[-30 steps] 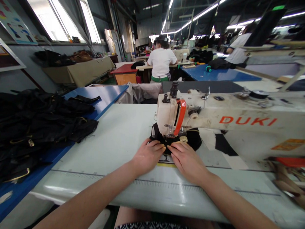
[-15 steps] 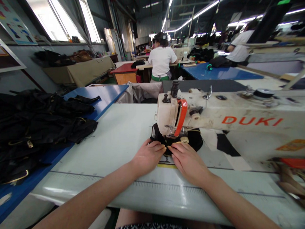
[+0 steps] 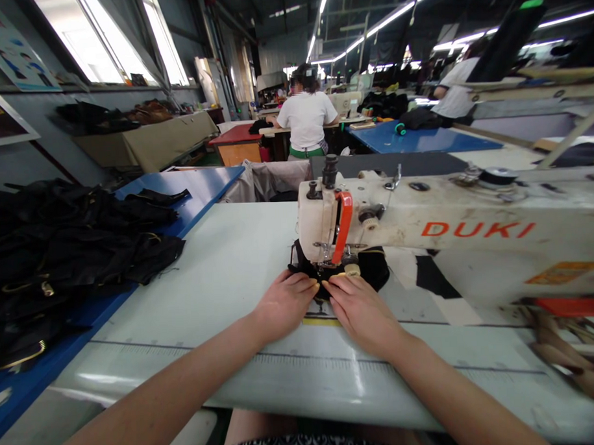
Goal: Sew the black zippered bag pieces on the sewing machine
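Under the head of a white sewing machine with orange lettering lies a piece of black fabric, part of it with a thin gold-coloured edge. My left hand is closed on the fabric's near left side, fingers together and pressing it down. From the right, my right hand grips the same piece, its fingertips almost meeting those of the left just in front of the needle area. The fingers and the machine head hide much of the fabric.
Black pieces with gold zips are heaped on a blue table at left. A ruler strip runs along the pale worktable. A person in a white shirt sits ahead; another person is at far right.
The whole view has shifted slightly, so the scene sits a little further left. Both hands keep nearly the same place on the black fabric by the needle.
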A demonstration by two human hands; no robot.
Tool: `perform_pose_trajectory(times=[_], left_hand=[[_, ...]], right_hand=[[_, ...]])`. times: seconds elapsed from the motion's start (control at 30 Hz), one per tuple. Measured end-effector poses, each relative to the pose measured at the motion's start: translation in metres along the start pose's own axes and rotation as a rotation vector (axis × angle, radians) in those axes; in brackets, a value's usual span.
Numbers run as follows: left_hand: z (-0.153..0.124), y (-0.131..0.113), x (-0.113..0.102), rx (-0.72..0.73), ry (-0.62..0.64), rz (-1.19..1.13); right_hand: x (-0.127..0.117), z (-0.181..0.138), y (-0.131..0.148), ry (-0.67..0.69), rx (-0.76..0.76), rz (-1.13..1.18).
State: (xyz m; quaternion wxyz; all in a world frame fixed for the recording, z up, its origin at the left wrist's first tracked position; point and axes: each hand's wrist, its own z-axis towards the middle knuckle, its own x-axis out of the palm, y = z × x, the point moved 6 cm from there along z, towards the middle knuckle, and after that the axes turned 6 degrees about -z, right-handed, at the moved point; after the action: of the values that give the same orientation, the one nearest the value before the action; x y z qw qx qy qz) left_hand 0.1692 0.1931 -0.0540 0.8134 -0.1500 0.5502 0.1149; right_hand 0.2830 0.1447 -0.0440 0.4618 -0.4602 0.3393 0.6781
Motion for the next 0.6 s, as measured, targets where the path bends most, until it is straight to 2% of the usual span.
perform_pose_trajectory(times=[0.6], left_hand=[[0.0052,0.004,0.0037,0.016,0.005,-0.006]], right_hand=[[0.0044,0.0018,-0.0056,0.01,-0.002,-0.059]])
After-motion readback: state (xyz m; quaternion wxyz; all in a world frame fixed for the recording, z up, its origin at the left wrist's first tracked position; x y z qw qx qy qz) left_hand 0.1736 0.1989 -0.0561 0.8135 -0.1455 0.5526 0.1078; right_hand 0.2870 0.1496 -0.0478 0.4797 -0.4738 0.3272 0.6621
